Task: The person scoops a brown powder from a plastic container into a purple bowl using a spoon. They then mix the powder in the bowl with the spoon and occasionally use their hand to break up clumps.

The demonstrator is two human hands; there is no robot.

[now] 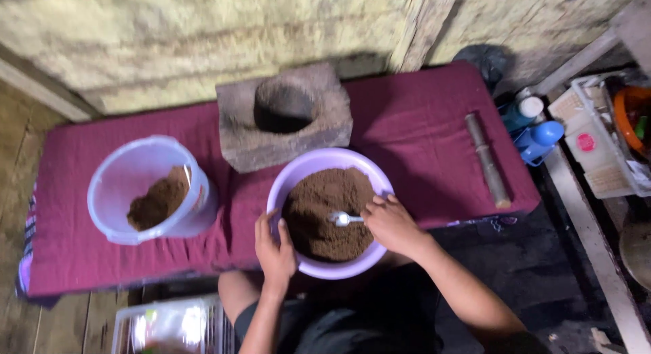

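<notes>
A lilac bowl point(303, 171) full of brown powder point(327, 211) stands at the near edge of a maroon cloth point(420, 137). My left hand point(274, 249) grips the bowl's near left rim. My right hand point(392, 224) is closed on the handle of a metal spoon point(342, 219), whose head lies on the powder. To the left a pale plastic bucket point(129, 171) stands tilted, with a smaller heap of the same brown powder point(158, 202) inside.
A stone mortar block point(237, 133) with a round hollow sits behind the bowl. A thin wooden stick point(488, 161) lies on the cloth's right side. Blue bottles point(536, 133) and a crate of items point(597, 137) stand at right. A clear container point(173, 327) is at bottom left.
</notes>
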